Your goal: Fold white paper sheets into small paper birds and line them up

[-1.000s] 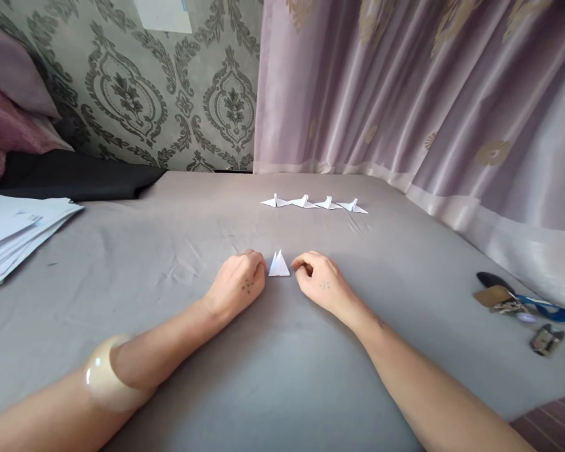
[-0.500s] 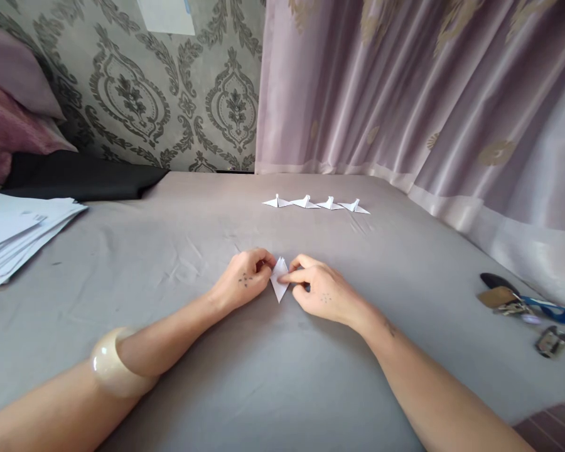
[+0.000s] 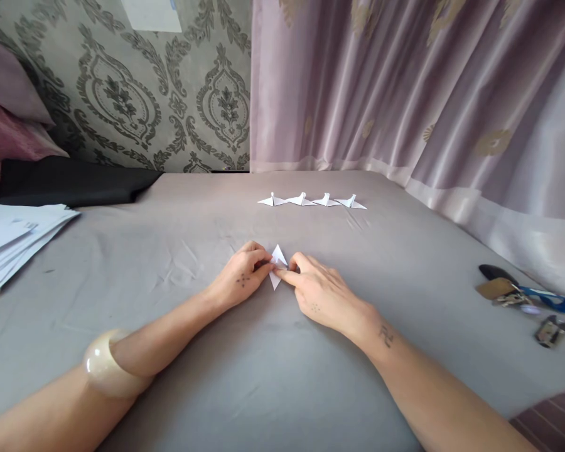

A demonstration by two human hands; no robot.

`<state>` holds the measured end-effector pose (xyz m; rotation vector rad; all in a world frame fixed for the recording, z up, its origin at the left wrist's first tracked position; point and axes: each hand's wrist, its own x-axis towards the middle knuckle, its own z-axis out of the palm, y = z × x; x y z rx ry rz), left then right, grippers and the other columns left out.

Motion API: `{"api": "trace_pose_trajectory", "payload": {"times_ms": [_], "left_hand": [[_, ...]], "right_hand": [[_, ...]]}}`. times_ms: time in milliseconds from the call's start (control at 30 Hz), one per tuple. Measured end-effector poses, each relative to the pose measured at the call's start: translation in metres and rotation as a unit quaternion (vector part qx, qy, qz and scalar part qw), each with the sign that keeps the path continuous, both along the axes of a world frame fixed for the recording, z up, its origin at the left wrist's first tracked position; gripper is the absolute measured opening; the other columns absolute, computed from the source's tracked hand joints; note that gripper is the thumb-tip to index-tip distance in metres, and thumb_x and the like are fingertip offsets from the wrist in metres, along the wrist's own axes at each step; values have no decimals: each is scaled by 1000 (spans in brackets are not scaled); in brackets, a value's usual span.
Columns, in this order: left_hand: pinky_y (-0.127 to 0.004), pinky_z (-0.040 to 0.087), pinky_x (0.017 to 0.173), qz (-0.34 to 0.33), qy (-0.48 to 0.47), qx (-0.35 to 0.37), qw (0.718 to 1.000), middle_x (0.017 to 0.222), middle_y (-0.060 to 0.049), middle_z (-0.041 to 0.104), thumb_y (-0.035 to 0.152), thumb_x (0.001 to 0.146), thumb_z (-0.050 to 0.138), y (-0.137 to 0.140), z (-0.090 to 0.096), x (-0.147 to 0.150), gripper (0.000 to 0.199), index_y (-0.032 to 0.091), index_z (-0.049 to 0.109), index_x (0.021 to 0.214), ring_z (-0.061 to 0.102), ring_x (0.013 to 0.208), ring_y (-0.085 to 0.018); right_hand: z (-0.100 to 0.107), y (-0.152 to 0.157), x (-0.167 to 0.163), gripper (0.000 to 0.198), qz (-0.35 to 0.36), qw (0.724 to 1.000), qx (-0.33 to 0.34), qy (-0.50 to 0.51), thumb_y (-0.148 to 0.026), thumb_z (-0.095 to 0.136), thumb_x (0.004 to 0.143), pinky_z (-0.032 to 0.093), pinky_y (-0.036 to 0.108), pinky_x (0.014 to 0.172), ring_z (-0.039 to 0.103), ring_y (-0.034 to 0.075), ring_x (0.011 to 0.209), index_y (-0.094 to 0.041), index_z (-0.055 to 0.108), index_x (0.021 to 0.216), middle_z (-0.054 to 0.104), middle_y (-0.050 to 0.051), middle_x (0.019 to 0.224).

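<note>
A small diamond-shaped piece of folded white paper (image 3: 277, 253) lies on the grey cloth between my hands. My left hand (image 3: 242, 274) pinches its left edge, thumb and curled fingers closed on it. From the right, my right hand (image 3: 322, 294) presses a fingertip across the paper's middle, the other fingers bent in at its right edge. Fingertips cover part of the folds. Farther back, several folded paper birds (image 3: 302, 199) stand side by side in a row, wings touching or nearly so.
A stack of white paper sheets (image 3: 23, 245) lies at the left, near a black cloth (image 3: 75, 181). Keys with a brown tag (image 3: 496, 289) and a metal nail clipper (image 3: 552, 331) lie at the right. A pinkish curtain (image 3: 339, 88) hangs behind the surface.
The paper's upper part now shows a single point above my fingers, where a narrow split tip was. My right hand's finger has moved lower across the paper. The view has shifted slightly.
</note>
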<state>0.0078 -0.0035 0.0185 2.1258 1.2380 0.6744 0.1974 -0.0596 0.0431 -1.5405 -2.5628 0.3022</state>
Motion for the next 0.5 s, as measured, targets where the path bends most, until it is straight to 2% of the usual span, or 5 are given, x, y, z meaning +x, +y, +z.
{"api": "trace_pose_trajectory", "payload": {"times_ms": [233,367,500], "left_hand": [[-28,45,65,13,13,25,1000,88,-3,57,30,85,53,3,-1,4,19,19,58,71,54,68,-14],[-29,44,65,31,29,56,998,92,-4,58,29,86,50,3,-4,4,19,19,57,71,53,69,-14],[-30,43,64,34,58,49,997,88,-4,55,30,84,50,5,-6,0,20,19,53,69,52,69,-15]], "right_hand": [[14,-9,0,50,-9,998,-58,7,1,34,86,36,33,78,49,18,99,-30,67,108,53,4,107],[9,-8,-1,47,-15,999,-36,4,1,33,87,34,32,74,49,18,96,-26,67,105,55,5,104],[2,-6,-3,46,-17,1000,-10,7,1,33,87,33,30,71,50,17,93,-26,66,107,55,5,102]]}}
